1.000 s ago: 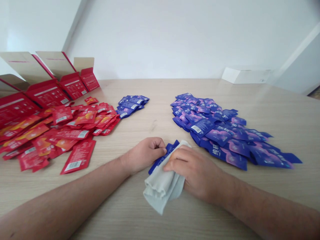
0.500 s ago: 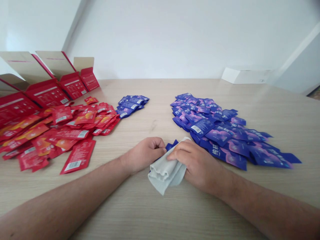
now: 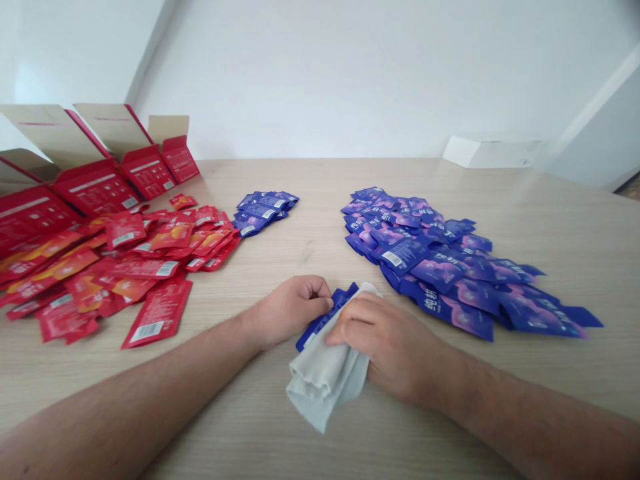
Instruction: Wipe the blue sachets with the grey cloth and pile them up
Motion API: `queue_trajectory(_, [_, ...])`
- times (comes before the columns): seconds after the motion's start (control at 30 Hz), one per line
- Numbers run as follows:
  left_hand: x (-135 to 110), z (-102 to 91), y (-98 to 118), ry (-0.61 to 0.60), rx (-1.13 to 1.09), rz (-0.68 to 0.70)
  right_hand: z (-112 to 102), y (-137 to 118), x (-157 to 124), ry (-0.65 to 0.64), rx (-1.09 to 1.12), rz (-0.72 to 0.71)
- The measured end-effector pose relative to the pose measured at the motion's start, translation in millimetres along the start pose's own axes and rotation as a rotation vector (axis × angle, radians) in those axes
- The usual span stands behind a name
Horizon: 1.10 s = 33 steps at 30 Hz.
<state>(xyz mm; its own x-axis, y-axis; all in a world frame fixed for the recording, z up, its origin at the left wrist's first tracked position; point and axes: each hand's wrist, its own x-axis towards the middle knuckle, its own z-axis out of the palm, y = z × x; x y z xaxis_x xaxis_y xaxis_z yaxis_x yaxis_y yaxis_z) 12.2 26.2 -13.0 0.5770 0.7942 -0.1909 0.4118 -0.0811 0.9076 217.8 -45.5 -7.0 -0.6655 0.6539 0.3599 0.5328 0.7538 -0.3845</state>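
A blue sachet (image 3: 320, 325) lies at the near middle of the table, partly covered by a cloth. My left hand (image 3: 293, 309) is closed on its left edge, thumb and fingers pinching it. My right hand (image 3: 387, 337) grips a folded white cloth (image 3: 320, 373) that rests over the sachet's right part and hangs toward me. To the right of my right hand spreads a large pile of blue sachets (image 3: 425, 257). A smaller pile of blue sachets (image 3: 263, 210) sits beyond my left hand, beside a heap of red sachets (image 3: 155, 253).
Open red cartons (image 3: 95, 187) with raised flaps stand in a row at the back left, behind the red sachets. A white box (image 3: 493, 152) is at the back right by the wall. Everything stands on a pale wood-grain table (image 3: 310, 180).
My right hand has drawn the cloth a little toward me and to the left, so more of the blue sachet shows. My left hand stays in place.
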Motion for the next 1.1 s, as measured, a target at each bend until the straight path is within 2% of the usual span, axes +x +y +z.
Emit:
queue_trajectory(0.07, [-0.1, 0.0, 0.1, 0.003, -0.007, -0.003, -0.4, -0.7, -0.4, -0.009, 0.007, -0.019])
queue_trajectory(0.23, [-0.9, 1.2, -0.3, 0.015, -0.012, -0.004, -1.4, 4.7, -0.8, 0.073, -0.040, 0.102])
queue_trajectory(0.43, [-1.5, 0.3, 1.7, -0.004, -0.016, -0.006, 1.7, -2.1, -0.7, -0.021, 0.014, -0.043])
queue_trajectory(0.6, [-0.5, 0.4, 1.7, 0.011, -0.022, -0.005, -1.7, 7.2, 0.3, 0.094, -0.026, 0.083])
queue_trajectory(0.67, [-0.8, 0.0, 1.3, 0.009, -0.005, 0.000, -1.8, 5.7, 0.7, 0.084, -0.017, 0.074])
queue_trajectory(0.8, [-1.7, -0.6, 0.8, 0.007, 0.004, 0.002, -0.3, -3.1, 0.8, -0.015, 0.018, -0.030])
queue_trajectory(1.0, [-1.0, -0.2, 0.9, 0.010, -0.004, -0.003, -1.4, 8.0, 0.4, 0.102, -0.027, 0.111])
queue_trajectory(1.1, [-0.9, -0.8, 2.3, -0.003, 0.014, 0.002, -1.6, 6.0, 0.4, 0.057, -0.007, 0.061])
